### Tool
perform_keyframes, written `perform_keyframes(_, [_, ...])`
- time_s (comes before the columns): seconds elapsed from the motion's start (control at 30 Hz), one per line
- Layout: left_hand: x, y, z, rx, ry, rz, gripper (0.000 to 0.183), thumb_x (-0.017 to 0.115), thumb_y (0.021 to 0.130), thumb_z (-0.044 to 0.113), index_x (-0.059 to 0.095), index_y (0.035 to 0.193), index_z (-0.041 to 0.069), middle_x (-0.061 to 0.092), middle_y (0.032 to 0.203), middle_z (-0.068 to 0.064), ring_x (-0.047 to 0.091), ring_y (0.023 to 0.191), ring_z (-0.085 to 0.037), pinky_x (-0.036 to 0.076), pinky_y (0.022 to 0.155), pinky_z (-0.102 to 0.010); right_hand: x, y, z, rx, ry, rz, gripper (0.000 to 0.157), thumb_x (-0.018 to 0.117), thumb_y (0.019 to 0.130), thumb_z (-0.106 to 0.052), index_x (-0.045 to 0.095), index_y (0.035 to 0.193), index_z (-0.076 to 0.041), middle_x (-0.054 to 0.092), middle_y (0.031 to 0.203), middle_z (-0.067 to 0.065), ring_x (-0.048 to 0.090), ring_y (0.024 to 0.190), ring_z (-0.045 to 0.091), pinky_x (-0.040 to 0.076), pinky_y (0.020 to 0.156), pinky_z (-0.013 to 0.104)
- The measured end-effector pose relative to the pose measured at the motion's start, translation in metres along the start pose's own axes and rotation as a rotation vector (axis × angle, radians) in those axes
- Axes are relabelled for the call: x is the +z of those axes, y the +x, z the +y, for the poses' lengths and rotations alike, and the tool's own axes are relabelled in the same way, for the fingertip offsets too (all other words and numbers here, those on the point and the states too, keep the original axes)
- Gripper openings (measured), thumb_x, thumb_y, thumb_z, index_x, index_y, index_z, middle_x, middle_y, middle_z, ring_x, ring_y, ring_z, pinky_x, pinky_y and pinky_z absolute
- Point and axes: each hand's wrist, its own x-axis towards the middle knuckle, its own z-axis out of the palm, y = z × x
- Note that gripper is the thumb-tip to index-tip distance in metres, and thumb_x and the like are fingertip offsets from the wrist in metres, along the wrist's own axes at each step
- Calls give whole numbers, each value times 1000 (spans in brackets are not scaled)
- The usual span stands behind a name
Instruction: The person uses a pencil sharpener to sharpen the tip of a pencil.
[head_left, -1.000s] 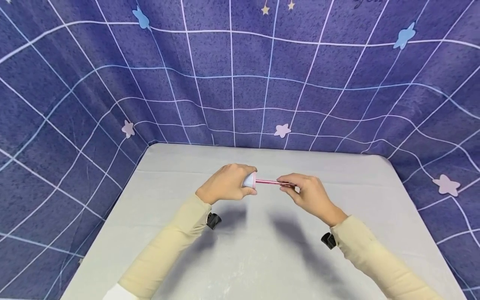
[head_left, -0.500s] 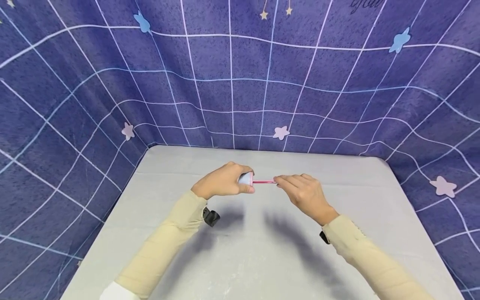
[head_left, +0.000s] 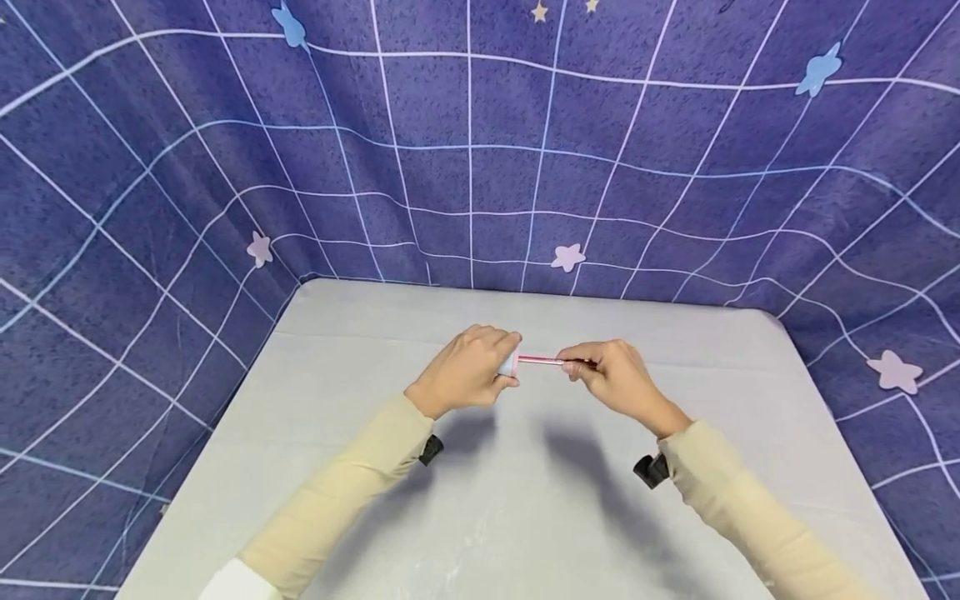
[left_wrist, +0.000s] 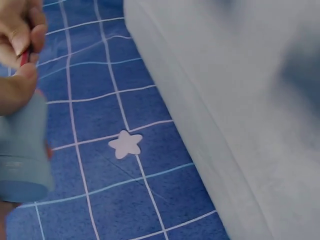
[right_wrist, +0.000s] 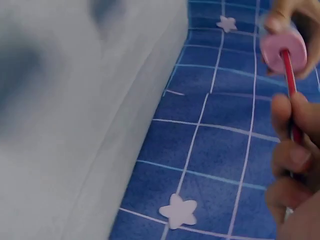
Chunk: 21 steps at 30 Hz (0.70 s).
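Observation:
In the head view my left hand [head_left: 467, 368] grips a light blue, barrel-shaped pencil sharpener [head_left: 509, 365], held on its side above the table. Its pink end [right_wrist: 271, 52] faces right and has a round hole in the middle. A thin red pencil [head_left: 538, 360] has its tip inside that hole. My right hand [head_left: 621, 377] pinches the pencil between thumb and fingers, a short way from the sharpener, and its rear part is mostly hidden by those fingers. The left wrist view shows the sharpener's smooth blue body [left_wrist: 24, 145] under the left thumb.
A white-covered table [head_left: 480, 500] lies below both hands, with their shadows on it. A blue-purple grid-patterned curtain [head_left: 495, 183] with stars hangs behind and along the sides. Each wrist carries a small black camera [head_left: 651, 471] near the sleeve.
Half a second ago the right fingers lay stretched forward over the pencil; now the hand has rolled back, with the thumb showing in front. The left hand keeps its grip on the sharpener.

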Motion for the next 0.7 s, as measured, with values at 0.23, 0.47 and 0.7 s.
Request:
perform_keyframes(0.23, [9,-3,-1,53,36,25,54,72,70,33,56,108,-1,63,93,-7,59,82,-19,46,77,-30,-1,2,7,164,135,-155,13,61,83,-9,70,92,-8,63,63,-4,35,43,2,29,39,21])
perform_keyframes(0.47, [-1,1,-13,-88,-145,-67,49,70,72,32,56,108,2,60,86,-1,56,77,-15,46,74,-30,5,2,6,-119,-135,69,16,70,76,-15,69,91,-17,61,68,-10,43,49,0,33,43,20])
perform_keyframes(0.7, [-13,9,-21,-221,-380,-123,37,73,70,28,60,100,10,57,77,5,51,66,-8,43,59,-21,11,5,8,-364,-325,307,20,72,72,-13,68,93,-13,68,77,-2,57,55,8,42,44,25])
